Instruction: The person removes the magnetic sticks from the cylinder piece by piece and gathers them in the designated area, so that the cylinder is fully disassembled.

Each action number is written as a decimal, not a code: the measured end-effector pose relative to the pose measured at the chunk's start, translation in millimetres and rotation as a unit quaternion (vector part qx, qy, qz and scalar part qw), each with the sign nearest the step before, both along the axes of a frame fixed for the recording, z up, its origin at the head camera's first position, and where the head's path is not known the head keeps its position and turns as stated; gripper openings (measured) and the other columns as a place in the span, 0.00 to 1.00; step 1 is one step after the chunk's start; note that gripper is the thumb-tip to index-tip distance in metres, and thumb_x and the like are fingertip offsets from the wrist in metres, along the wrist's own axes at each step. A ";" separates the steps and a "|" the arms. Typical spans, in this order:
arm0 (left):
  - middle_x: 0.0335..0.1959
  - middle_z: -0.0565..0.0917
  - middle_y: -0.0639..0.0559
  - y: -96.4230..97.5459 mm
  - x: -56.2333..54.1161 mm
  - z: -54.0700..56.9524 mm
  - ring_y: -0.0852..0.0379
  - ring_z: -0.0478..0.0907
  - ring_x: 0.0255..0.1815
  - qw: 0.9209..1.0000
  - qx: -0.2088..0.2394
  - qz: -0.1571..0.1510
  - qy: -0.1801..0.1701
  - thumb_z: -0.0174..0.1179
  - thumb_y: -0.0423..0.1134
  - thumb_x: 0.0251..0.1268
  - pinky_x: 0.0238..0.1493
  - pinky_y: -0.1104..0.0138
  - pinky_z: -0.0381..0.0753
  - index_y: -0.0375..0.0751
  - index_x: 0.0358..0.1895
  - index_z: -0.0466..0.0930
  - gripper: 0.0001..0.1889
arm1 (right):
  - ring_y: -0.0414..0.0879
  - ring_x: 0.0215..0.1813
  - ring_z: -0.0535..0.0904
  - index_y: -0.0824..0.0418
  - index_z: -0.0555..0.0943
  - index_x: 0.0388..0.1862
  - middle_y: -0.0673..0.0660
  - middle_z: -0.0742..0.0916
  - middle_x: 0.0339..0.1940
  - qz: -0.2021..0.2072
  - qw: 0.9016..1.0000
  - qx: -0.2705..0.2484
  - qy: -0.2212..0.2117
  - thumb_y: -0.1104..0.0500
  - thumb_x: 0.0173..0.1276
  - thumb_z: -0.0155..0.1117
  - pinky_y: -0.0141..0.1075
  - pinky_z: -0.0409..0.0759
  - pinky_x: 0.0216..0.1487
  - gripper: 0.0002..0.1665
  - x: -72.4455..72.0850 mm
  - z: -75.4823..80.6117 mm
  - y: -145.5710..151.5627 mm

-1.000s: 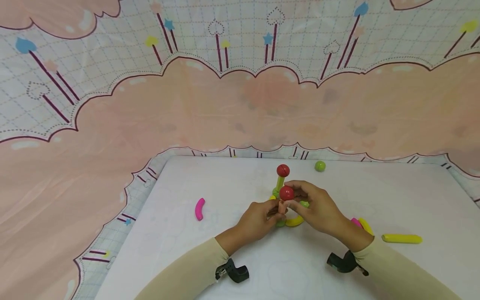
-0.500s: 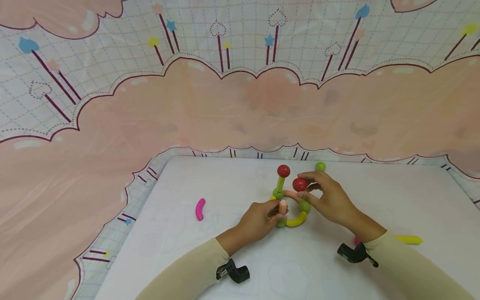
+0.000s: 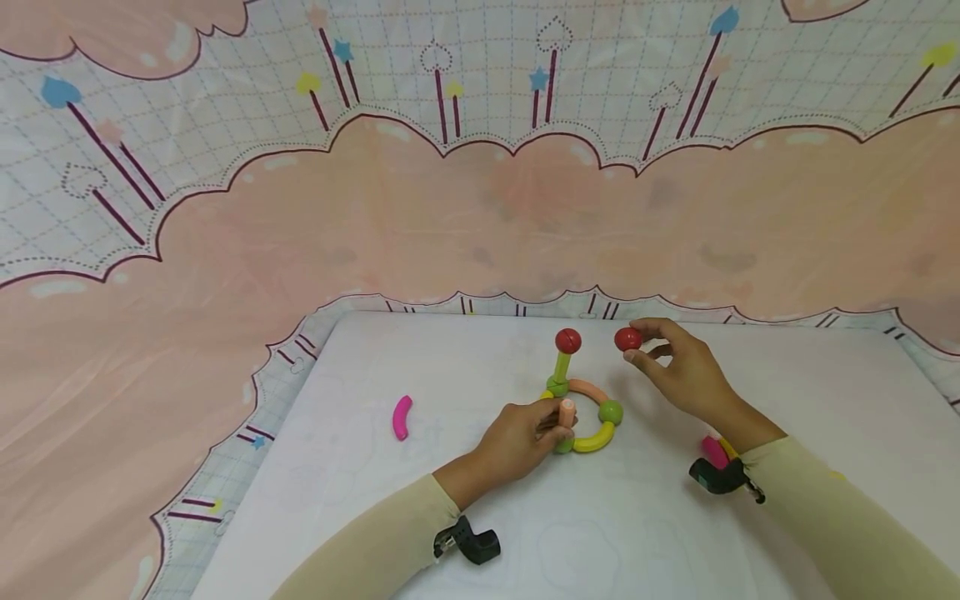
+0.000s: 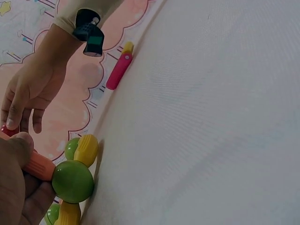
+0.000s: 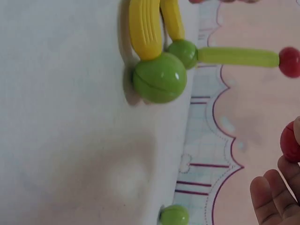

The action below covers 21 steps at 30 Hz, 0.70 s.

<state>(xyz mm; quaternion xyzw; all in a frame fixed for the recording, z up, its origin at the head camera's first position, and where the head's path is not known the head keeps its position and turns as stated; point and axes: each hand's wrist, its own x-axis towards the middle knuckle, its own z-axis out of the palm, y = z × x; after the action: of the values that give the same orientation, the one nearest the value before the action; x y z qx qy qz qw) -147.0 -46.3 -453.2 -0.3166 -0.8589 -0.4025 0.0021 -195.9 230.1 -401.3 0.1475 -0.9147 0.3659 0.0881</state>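
From the head view, we see the left hand [image 3: 517,437] gripping a short orange piece [image 3: 567,413] between thumb and fingers, its pale end facing up, beside a ring of curved pieces and green balls lying on the white table [image 3: 480,517]. In that ring we make out an orange arc [image 3: 587,390] at the far side and a yellow arc [image 3: 595,440] at the near side, both meeting one green ball [image 3: 611,412]. At the ring's far left, a light green rod [image 3: 562,367] stands up, topped by a red ball [image 3: 567,341]. The right hand [image 3: 686,371] pinches a second red ball [image 3: 627,339] in the air, well apart from the rod. We find a curved pink piece [image 3: 402,418] lying off to the left. The left wrist view shows us the held orange piece meeting a green ball at its ribbed end. In the right wrist view, we see fingers on the second red ball at the edge, and a loose green ball [image 5: 174,215] lower down.
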 end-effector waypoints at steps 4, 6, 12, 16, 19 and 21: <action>0.50 0.91 0.49 -0.2 0.6 1.2 0.58 0.88 0.57 1.000 -0.002 0.000 -0.001 0.66 0.40 0.73 0.58 0.75 0.82 0.39 0.56 0.83 0.14 | 0.60 0.51 0.86 0.63 0.75 0.70 0.65 0.86 0.58 -0.022 1.000 -0.003 0.008 0.59 0.73 0.71 0.48 0.85 0.51 0.29 -9.9 -3.7 7.7; 0.49 0.91 0.49 -0.3 0.5 0.9 0.58 0.88 0.56 1.000 -0.003 -0.001 0.001 0.66 0.40 0.72 0.58 0.75 0.82 0.39 0.56 0.83 0.14 | 0.60 0.52 0.85 0.64 0.75 0.70 0.65 0.86 0.59 -0.033 0.999 -0.005 0.007 0.59 0.74 0.70 0.44 0.84 0.51 0.29 -13.9 -4.5 11.5; 0.49 0.91 0.49 -0.4 0.1 0.9 0.58 0.88 0.56 1.000 -0.005 -0.003 0.001 0.66 0.41 0.73 0.58 0.75 0.82 0.39 0.56 0.83 0.15 | 0.63 0.62 0.81 0.66 0.74 0.70 0.69 0.86 0.60 -0.062 0.998 -0.015 -0.006 0.58 0.75 0.68 0.35 0.78 0.52 0.29 -28.5 -6.5 23.1; 0.49 0.91 0.49 -0.4 0.0 0.8 0.58 0.88 0.57 1.000 -0.002 -0.002 -0.005 0.66 0.40 0.72 0.58 0.76 0.82 0.39 0.57 0.83 0.15 | 0.64 0.63 0.80 0.67 0.73 0.71 0.70 0.86 0.60 -0.081 0.996 -0.017 -0.021 0.56 0.77 0.66 0.44 0.78 0.55 0.29 -38.4 -10.3 32.8; 0.50 0.91 0.49 -0.6 0.1 0.7 0.59 0.87 0.58 1.000 -0.002 -0.001 -0.015 0.66 0.40 0.73 0.58 0.76 0.81 0.39 0.58 0.83 0.16 | 0.66 0.64 0.79 0.68 0.73 0.71 0.71 0.85 0.61 -0.095 0.994 -0.021 -0.041 0.54 0.78 0.65 0.52 0.79 0.58 0.30 -44.6 -14.6 40.2; 0.51 0.91 0.49 -0.8 0.1 0.6 0.59 0.87 0.58 1.000 -0.002 0.000 -0.019 0.65 0.41 0.73 0.59 0.77 0.81 0.39 0.59 0.83 0.16 | 0.68 0.66 0.77 0.69 0.71 0.72 0.72 0.84 0.63 -0.104 0.993 -0.020 -0.058 0.53 0.78 0.64 0.58 0.77 0.60 0.31 -48.2 -17.8 45.1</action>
<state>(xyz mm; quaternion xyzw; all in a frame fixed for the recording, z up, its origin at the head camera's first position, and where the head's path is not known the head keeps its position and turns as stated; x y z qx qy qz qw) -146.8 -47.1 -452.5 -0.3092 -0.8597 -0.4064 -0.0150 -244.0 275.2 -419.0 0.0286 -0.9211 0.3810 0.0755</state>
